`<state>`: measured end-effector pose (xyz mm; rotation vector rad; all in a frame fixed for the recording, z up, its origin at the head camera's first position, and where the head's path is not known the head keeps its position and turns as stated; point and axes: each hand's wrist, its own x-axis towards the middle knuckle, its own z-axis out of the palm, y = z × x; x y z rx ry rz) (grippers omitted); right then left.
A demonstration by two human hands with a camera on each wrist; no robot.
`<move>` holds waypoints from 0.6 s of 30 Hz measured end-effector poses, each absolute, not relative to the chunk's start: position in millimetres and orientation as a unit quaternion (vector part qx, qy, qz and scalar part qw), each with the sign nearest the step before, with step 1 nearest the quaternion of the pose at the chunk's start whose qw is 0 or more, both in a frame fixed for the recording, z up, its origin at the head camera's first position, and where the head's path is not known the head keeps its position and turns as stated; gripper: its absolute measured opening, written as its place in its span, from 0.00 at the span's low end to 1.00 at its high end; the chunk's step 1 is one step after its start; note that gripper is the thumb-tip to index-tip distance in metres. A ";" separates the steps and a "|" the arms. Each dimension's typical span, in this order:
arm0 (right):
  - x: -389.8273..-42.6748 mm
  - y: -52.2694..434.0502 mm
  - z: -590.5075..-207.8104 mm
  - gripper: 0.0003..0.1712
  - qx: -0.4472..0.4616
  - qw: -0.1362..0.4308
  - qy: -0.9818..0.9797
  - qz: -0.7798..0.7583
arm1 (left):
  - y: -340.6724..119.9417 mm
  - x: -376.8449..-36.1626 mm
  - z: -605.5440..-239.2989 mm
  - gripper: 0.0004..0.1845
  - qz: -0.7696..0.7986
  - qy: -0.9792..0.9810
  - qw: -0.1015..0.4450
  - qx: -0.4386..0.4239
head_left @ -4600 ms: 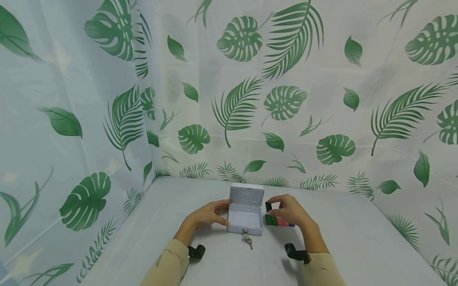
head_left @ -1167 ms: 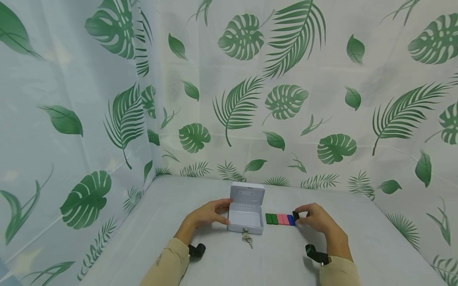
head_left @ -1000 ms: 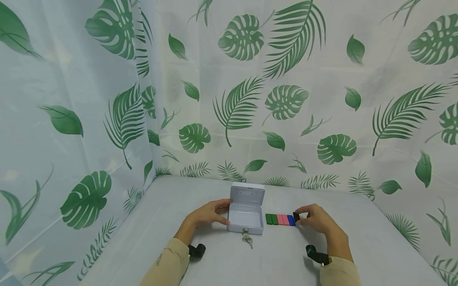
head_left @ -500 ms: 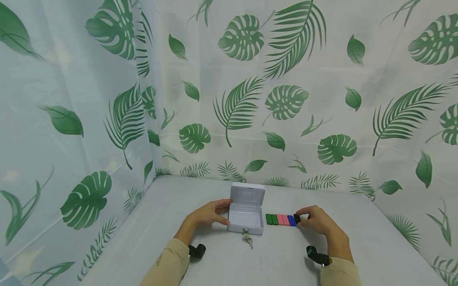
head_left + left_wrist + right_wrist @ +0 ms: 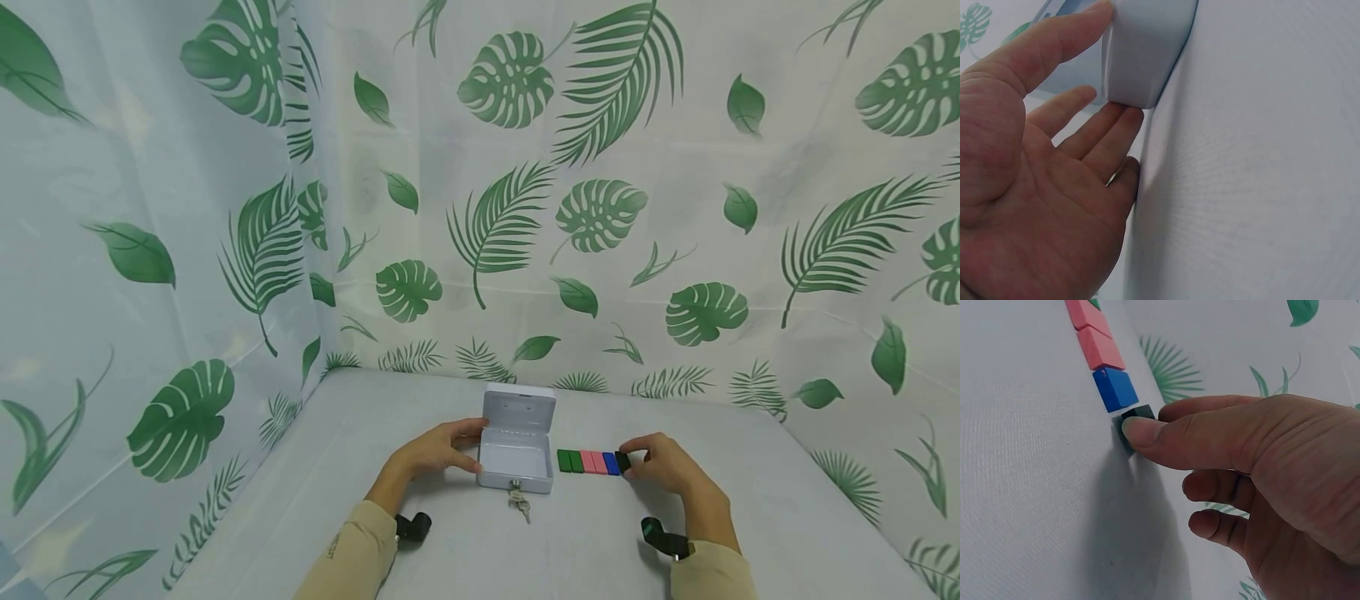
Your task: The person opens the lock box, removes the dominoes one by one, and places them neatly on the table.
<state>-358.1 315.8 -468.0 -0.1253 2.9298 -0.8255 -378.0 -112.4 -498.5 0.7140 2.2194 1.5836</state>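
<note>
A pale metal cash box (image 5: 495, 481) stands in the middle of the table with its lid (image 5: 517, 410) raised and nothing inside. Keys (image 5: 519, 502) hang from its front lock. My left hand (image 5: 438, 448) rests against the box's left side; in the left wrist view its thumb touches the upper edge and its extended fingers touch the wall. Right of the box, two green blocks (image 5: 570, 461), two pink blocks (image 5: 591, 462) and a blue block (image 5: 611, 463) form a row. At its right end my right hand (image 5: 667, 463) pinches a black block (image 5: 1141, 411) between thumb and forefinger, beside the blue one.
A white cloth covers the table (image 5: 570, 550). Leaf-printed curtains (image 5: 510, 250) rise behind it and on the left. Each wrist carries a black camera, one left (image 5: 413, 527) and one right (image 5: 663, 537).
My right hand has carried the black block from above the green blocks rightward to the row's end and lowered it beside the blue block. My left hand has stayed at the box.
</note>
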 end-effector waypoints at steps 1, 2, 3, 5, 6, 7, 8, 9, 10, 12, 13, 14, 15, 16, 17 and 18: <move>-358.1 315.8 -468.1 0.24 -0.041 0.047 0.961 -0.269 | -112.4 -378.3 -498.7 0.48 0.554 0.777 0.161 0.251; -358.3 315.6 -468.4 0.24 -0.042 0.047 0.962 -0.267 | -112.4 -378.6 -499.0 0.48 0.554 0.778 0.160 0.251; -358.3 315.6 -468.6 0.24 -0.043 0.046 0.962 -0.264 | -112.3 -378.9 -499.2 0.48 0.553 0.778 0.160 0.251; -358.9 315.4 -469.3 0.23 -0.041 0.045 0.963 -0.263 | -112.4 -379.6 -499.9 0.48 0.553 0.778 0.159 0.252; -359.1 315.3 -469.5 0.23 -0.042 0.044 0.963 -0.262 | -112.4 -379.9 -500.2 0.48 0.552 0.778 0.159 0.253; -359.3 315.3 -469.9 0.23 -0.043 0.043 0.963 -0.261 | -112.4 -380.1 -500.6 0.48 0.552 0.778 0.159 0.253; -359.6 315.3 -470.3 0.23 -0.045 0.042 0.964 -0.259 | -112.4 -380.2 -500.8 0.48 0.553 0.778 0.159 0.253; -359.9 315.2 -470.9 0.23 -0.043 0.042 0.964 -0.258 | -112.5 -380.3 -501.0 0.48 0.553 0.777 0.159 0.254; -360.1 315.1 -471.2 0.23 -0.043 0.041 0.964 -0.258 | -112.5 -380.4 -501.2 0.48 0.553 0.777 0.159 0.255; -360.6 314.9 -471.9 0.23 -0.044 0.040 0.965 -0.257 | -112.6 -380.4 -501.4 0.48 0.553 0.777 0.159 0.257; -361.0 314.8 -472.4 0.23 -0.044 0.039 0.965 -0.256 | -112.6 -380.5 -501.5 0.48 0.553 0.777 0.159 0.258; -361.3 314.6 -472.8 0.23 -0.044 0.039 0.965 -0.256 | -112.7 -380.6 -501.6 0.48 0.553 0.776 0.159 0.258; -361.6 314.5 -473.3 0.23 -0.044 0.038 0.965 -0.256 | -112.6 -380.8 -501.6 0.48 0.553 0.776 0.159 0.258; -361.7 314.3 -473.5 0.23 -0.045 0.038 0.965 -0.256 | -112.7 -381.1 -501.8 0.48 0.552 0.777 0.159 0.259; -361.9 314.1 -473.8 0.23 -0.044 0.038 0.965 -0.256 | -112.7 -381.3 -501.8 0.48 0.552 0.776 0.159 0.258; -361.9 313.9 -473.9 0.23 -0.045 0.038 0.965 -0.256 | -112.7 -381.5 -501.9 0.48 0.552 0.777 0.159 0.258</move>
